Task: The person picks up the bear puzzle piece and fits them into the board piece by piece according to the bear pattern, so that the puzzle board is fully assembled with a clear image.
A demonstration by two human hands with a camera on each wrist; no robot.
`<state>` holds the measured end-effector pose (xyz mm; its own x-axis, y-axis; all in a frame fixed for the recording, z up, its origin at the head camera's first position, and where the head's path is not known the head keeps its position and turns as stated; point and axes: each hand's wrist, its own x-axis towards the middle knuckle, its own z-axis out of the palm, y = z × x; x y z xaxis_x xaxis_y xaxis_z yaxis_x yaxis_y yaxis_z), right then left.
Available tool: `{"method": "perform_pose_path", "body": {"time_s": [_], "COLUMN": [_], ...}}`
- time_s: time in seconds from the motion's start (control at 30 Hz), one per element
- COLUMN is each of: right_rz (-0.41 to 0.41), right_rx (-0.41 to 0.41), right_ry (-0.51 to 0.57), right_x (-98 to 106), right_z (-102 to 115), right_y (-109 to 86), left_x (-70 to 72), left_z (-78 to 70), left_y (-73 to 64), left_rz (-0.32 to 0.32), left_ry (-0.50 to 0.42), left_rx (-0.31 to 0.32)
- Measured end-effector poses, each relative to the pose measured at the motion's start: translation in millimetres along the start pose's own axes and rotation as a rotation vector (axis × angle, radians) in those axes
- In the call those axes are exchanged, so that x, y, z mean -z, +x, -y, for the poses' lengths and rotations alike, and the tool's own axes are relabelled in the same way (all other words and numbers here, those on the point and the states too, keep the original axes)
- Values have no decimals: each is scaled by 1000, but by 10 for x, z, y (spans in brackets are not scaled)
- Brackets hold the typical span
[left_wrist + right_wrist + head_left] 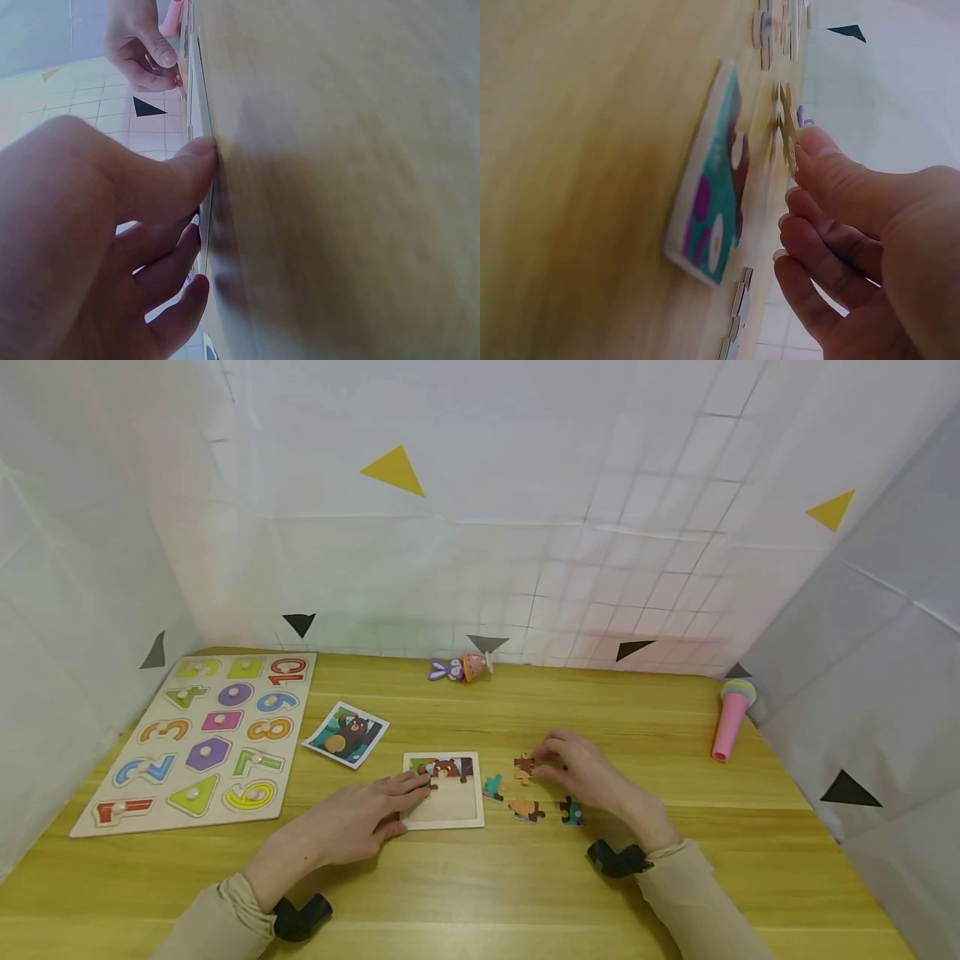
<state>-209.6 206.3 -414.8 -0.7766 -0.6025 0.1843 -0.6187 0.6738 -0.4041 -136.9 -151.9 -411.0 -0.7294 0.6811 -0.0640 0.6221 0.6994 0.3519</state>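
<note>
From my remote feed, a white sheet [540, 452] rises behind the yellowish wooden table [390, 893]; a large number board [213, 704] takes up the table's left side; to its right, the person's left hand [363, 817] lies with thumb and fingers apart, the fingers resting over the left side of a puzzle tray [480, 802] and the thumb at its near left corner; the right hand [581, 768] is to the right of the tray, thumb and fingertips brought together, clamped on a brown puzzle piece [524, 766] at its left; my right wrist view shows that piece tilted in the pinch.

The tray sits between the two hands, with a bear's head [447, 768] filling part of its far end and bare wood nearer; a bear card [347, 734] lies between board and tray, a little farther off; a pink microphone [731, 718] is at the far right, and a small bunny toy [465, 668] lies by the far edge; smallest are the loose pieces: an orange-brown one [527, 810] and a dark teal one [572, 811] on the near side of the right hand, and a teal one [493, 787] just beside the tray.
</note>
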Motion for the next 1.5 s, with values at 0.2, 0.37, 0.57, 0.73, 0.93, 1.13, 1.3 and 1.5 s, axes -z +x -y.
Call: {"method": "perform_pose_path", "body": {"time_s": [0.2, 0.37, 0.57, 0.73, 0.93, 1.13, 1.3, 1.5], "right_rz": [-2, -16, -27, -23, -4, -25, -73, -86], "right_rx": [-4, -2, 11, 7, -3, 10, 53, 25], "right_ry": [29, 27, 35, 67, 133, 191, 183, 210], "right_x": [8, 2, 2, 1, 11, -5, -27, -2], "right_z": [29, 23, 21, 11, 11, -1, -13, 86], "right_y": [4, 10, 9, 10, 21, 26, 39, 103], "left_x": [6, 9, 9, 8, 6, 3, 3, 8], "left_z": [-1, 0, 8, 6, 5, 17, 17, 18], "left_y": [-4, -5, -7, -2, -1, -2, -1, 5], "left_rz": [6, 6, 7, 1, -9, -7, -2, 8], "left_ry": [-4, -5, -6, -4, -3, -4, -10, -11], "left_rx": [5, 4, 6, -7, -14, -15, -12, 3]}}
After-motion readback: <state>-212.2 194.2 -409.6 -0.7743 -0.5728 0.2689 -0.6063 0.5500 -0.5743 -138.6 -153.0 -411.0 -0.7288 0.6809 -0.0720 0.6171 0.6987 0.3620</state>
